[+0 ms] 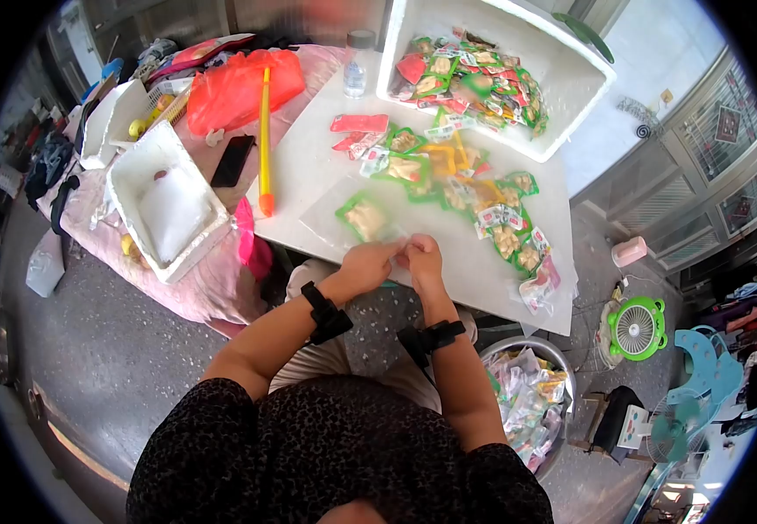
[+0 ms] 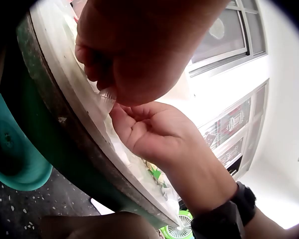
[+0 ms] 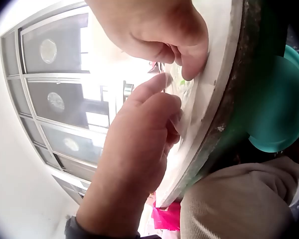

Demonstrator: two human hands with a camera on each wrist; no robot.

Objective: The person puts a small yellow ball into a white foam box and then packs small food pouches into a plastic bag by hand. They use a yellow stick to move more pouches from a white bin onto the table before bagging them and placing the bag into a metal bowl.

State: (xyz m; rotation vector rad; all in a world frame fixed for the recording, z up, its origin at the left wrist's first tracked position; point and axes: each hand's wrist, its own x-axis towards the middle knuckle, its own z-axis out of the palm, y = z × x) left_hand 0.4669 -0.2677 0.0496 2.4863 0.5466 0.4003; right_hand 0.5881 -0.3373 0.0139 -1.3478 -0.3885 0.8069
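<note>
At the table's front edge my left hand and right hand meet with their fingertips close together. Between them they pinch the edge of a clear plastic bag, small and pleated where it shows in the left wrist view. The bag lies flat on the table beyond the hands, and a green-edged food packet with pale contents shows through it. In the right wrist view the left hand has its thumb and forefinger curled toward the right hand.
Several similar packets lie scattered on the white table. A foam box at the back holds many more. A basin of bagged packets stands below right. Left are a yellow stick, phone and foam tray.
</note>
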